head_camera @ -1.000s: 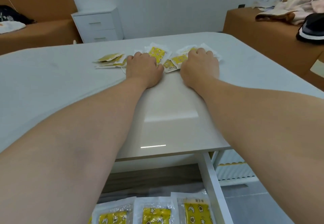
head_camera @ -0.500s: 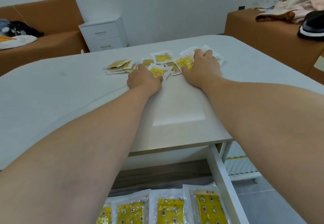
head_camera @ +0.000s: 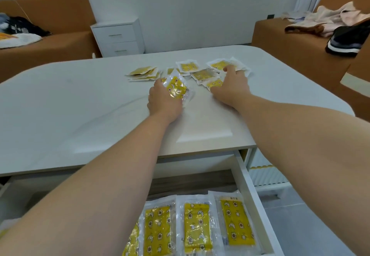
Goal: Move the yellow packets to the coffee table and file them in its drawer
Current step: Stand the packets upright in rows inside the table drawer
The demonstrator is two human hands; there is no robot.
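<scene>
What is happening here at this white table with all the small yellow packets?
A person is filing flat yellow packets in clear plastic wrap that lie scattered on the white coffee table. The left hand holds one packet tilted up off the tabletop, while the right hand rests on others farther back. Below, the white drawer is open, and a row of packets already lies inside it.

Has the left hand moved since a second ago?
Yes. The left hand has pulled back from the packet stack toward the drawer, pinching one packet.
</scene>
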